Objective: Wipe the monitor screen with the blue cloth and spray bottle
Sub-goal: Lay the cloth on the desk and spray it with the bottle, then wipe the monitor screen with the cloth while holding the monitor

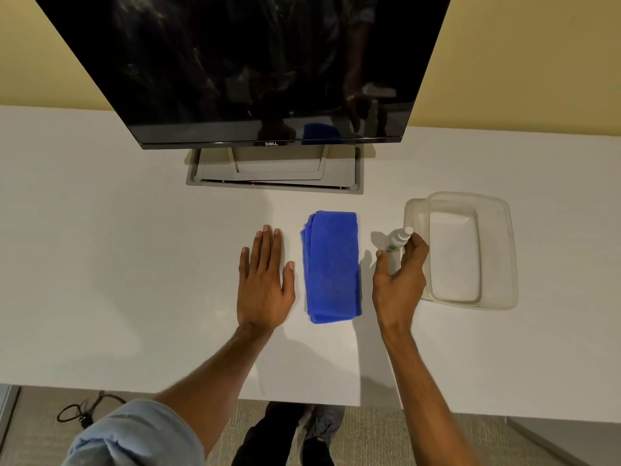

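Note:
A black monitor [242,62] with a dark, smudged screen stands at the back of the white desk [100,264]. A folded blue cloth [332,267] lies flat in front of it. My left hand [263,284] rests flat on the desk just left of the cloth, fingers spread, holding nothing. My right hand [400,280] is right of the cloth, its fingers curled around a small white spray bottle [398,238] that stands on the desk; the bottle's lower part is hidden by my fingers.
A clear plastic container [504,264] sits on the desk just right of my right hand. The monitor's stand rests on a grey cable hatch [358,169]. A black cable [77,412] lies on the floor under the desk's front edge.

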Tool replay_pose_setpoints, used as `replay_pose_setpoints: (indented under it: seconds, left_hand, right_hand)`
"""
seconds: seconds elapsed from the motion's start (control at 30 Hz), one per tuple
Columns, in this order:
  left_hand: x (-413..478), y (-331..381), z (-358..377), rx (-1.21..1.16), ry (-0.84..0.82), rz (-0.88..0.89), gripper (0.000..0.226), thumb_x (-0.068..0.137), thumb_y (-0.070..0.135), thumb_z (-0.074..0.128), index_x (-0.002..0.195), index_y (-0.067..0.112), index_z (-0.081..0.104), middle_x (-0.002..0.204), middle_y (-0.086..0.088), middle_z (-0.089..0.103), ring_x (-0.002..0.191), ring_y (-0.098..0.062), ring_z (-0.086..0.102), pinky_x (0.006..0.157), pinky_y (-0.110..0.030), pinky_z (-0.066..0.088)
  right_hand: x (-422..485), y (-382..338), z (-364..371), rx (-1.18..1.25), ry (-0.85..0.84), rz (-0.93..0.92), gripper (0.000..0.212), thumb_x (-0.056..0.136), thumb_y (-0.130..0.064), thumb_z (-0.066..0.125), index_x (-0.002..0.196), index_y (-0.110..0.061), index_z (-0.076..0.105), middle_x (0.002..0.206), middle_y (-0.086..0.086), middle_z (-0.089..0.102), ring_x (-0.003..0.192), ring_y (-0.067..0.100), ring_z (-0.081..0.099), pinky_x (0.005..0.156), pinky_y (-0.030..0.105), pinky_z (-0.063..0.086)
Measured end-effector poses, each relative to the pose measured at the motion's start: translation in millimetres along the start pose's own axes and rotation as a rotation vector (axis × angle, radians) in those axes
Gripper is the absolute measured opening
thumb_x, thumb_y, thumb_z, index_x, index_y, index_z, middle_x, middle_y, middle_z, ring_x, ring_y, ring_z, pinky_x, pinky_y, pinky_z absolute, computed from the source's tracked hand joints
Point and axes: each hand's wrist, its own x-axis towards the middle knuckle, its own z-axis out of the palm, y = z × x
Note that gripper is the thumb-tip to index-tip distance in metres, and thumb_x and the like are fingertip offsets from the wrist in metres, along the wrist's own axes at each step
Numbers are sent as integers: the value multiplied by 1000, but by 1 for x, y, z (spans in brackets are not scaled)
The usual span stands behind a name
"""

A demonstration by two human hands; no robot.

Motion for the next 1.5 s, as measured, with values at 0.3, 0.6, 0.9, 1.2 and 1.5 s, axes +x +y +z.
replay_pose_setpoints:
  seconds: [0.3, 0.6, 0.9, 1.2, 1.5]
  left_hand:
    - [0, 0, 0, 67, -86, 3, 73, 118, 52, 18, 181, 19, 0, 189, -5, -7, 176, -26, -2, 144, -50, 9]
    - [8, -1, -65, -44, -394, 87, 72, 122, 42, 19, 177, 14, -17, 185, -8, -26, 174, -27, -17, 143, -47, -4]
    - [15, 4, -97, -75, -508, 393, 73, 123, 43, 28, 178, 23, -16, 187, 0, -21, 175, -21, -16, 143, -45, -5]
    - [13, 17, -87, 14, -616, 367, 74, 122, 44, 28, 179, 19, -14, 188, -3, -17, 175, -24, -13, 143, -47, -6]
    - [14, 9, -99, -13, -555, 368, 71, 123, 40, 27, 179, 21, -13, 185, 2, -22, 175, -21, -15, 138, -39, -15]
  right_hand:
    - [-82, 15, -4, -105, 34, -87, 32, 105, -9, 55, 131, -28, 58, 126, -14, 62, 113, 3, 62, 91, 17, 53]
    - [-83, -31, 15, -386, -246, -141, 35, 99, -5, 67, 132, -14, 62, 113, -7, 63, 93, 11, 59, 80, 21, 53]
    - [-73, -73, 33, -248, -103, 129, 17, 118, -16, 43, 115, -18, 59, 94, -15, 63, 87, -6, 65, 74, 9, 53]
    - [-52, -75, 40, -397, -163, 217, 27, 106, -6, 57, 132, 0, 59, 123, 14, 64, 113, 31, 63, 98, 39, 54]
    - [-42, -79, 42, -314, -263, 103, 12, 108, -21, 62, 108, -9, 58, 99, 7, 66, 84, 26, 68, 74, 31, 58]
